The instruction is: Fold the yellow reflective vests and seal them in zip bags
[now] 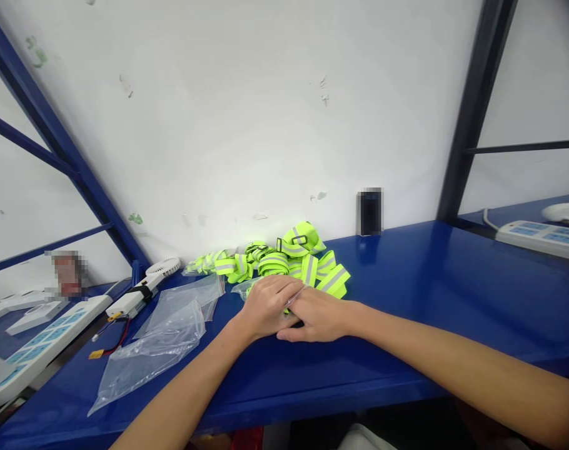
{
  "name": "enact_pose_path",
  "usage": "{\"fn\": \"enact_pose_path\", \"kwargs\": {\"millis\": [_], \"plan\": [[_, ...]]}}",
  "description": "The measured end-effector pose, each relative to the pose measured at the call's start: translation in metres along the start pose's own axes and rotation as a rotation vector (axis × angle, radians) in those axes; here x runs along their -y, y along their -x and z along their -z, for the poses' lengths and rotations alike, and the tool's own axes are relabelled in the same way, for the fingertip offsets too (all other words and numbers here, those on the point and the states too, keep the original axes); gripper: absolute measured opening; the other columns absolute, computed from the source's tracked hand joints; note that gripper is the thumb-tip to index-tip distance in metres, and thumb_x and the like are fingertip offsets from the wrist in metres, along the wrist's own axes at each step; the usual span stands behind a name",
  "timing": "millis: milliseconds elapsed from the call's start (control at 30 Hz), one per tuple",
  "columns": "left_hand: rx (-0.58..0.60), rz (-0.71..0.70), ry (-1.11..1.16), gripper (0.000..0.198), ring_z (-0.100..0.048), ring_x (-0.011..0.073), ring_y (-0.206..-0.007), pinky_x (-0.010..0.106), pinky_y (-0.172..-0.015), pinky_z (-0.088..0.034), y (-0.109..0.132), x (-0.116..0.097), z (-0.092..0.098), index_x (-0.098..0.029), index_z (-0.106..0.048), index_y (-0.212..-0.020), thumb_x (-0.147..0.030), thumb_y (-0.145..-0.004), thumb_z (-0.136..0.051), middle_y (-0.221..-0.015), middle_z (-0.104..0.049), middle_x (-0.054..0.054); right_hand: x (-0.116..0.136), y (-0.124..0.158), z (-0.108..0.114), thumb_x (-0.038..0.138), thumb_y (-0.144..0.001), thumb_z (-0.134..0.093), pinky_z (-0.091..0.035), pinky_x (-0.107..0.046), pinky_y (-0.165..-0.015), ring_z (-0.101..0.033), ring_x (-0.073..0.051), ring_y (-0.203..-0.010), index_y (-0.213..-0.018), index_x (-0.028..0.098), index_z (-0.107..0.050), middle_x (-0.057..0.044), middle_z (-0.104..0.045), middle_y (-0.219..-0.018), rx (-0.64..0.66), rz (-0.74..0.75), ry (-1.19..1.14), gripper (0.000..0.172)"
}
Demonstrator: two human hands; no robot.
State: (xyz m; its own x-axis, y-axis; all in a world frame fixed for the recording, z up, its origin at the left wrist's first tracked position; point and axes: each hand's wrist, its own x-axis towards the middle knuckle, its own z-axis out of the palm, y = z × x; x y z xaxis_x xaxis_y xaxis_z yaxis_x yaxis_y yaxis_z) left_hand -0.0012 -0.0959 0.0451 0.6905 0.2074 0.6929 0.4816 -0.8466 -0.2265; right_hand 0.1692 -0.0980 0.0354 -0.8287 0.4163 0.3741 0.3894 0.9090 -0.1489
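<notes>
My left hand (269, 306) and my right hand (319, 314) meet over the front of the table, fingers overlapping. Both are closed on a clear plastic bag (241, 287), which shows at the left hand's far side and as a shiny fold between the hands. A speck of yellow-green shows between them; most of what they hold is hidden. Right behind lies a heap of yellow-green reflective straps (307, 265) with grey stripes and black buckles. More clear zip bags (157, 337) lie flat to the left of my left hand.
A white handheld fan (163, 267) and a white device with wires (127, 304) lie at the left. Power strips (45, 350) sit beyond the blue frame. A small black box (370, 212) stands against the wall on the blue table (429, 300).
</notes>
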Motion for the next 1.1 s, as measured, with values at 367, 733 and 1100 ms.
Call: {"fn": "enact_pose_path", "kwargs": {"millis": [367,733,1100], "plan": [[-0.169,0.262,0.101,0.030,-0.068,0.0180,-0.091,0.031,-0.082,-0.055,0.006,0.029,0.023,-0.019,-0.061,-0.108,-0.022,-0.079,-0.066,-0.099,-0.071,0.006,-0.011,0.006,0.007,0.014,-0.089,-0.053,-0.057,-0.039,-0.088,-0.065,-0.024,-0.109,-0.126,0.017,-0.056,-0.014,-0.066,-0.119,-0.612,0.221,0.225,0.037],[-0.104,0.120,0.117,0.041,-0.070,0.0214,-0.091,0.035,-0.084,-0.056,0.006,0.022,0.013,-0.019,-0.062,-0.109,-0.036,-0.074,-0.074,-0.099,-0.073,0.009,-0.014,0.002,-0.002,0.012,-0.086,-0.055,-0.052,-0.040,-0.085,-0.061,-0.024,-0.098,-0.103,0.017,-0.064,-0.011,-0.067,-0.102,-0.428,0.172,0.163,0.020],[-0.120,0.224,0.021,0.048,-0.062,0.0263,-0.112,0.042,-0.097,-0.050,0.009,0.029,0.021,-0.018,-0.056,-0.124,-0.032,-0.080,-0.066,-0.120,-0.065,0.014,-0.018,0.005,0.015,0.020,-0.086,-0.063,-0.047,-0.031,-0.075,-0.062,-0.018,-0.079,-0.084,0.017,-0.063,-0.004,-0.069,-0.082,-0.613,0.036,-0.109,0.003]]}}
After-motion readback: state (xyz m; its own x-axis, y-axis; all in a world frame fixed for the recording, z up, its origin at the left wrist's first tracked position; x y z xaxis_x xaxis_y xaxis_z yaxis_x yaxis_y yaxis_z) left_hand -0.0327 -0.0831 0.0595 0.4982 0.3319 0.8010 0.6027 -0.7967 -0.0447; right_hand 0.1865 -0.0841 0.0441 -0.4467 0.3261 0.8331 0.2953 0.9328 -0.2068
